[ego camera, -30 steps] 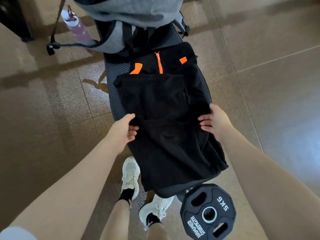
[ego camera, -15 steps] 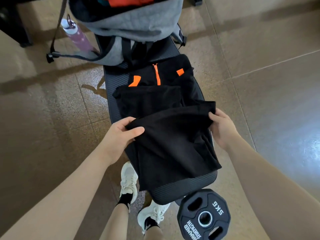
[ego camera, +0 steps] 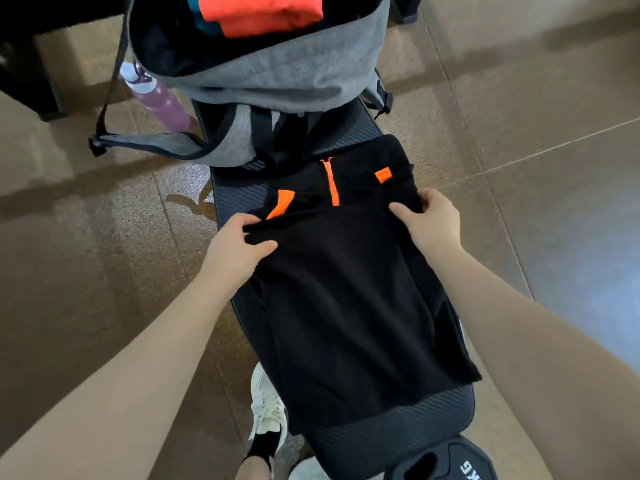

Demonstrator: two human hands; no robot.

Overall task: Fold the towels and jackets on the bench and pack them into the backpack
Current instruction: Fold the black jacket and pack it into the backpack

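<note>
Now your left hand [ego camera: 239, 247] and right hand [ego camera: 427, 220], each pinching a corner, have carried the folded edge of the black jacket [ego camera: 346, 306] up to its orange zipper. It lies doubled on the bench [ego camera: 398, 431], below the open grey backpack [ego camera: 277, 74].

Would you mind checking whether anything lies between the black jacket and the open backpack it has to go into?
Nothing visible blocks it: only bare bench separates the black jacket from the backpack, though folded orange clothing already sits inside.
</note>
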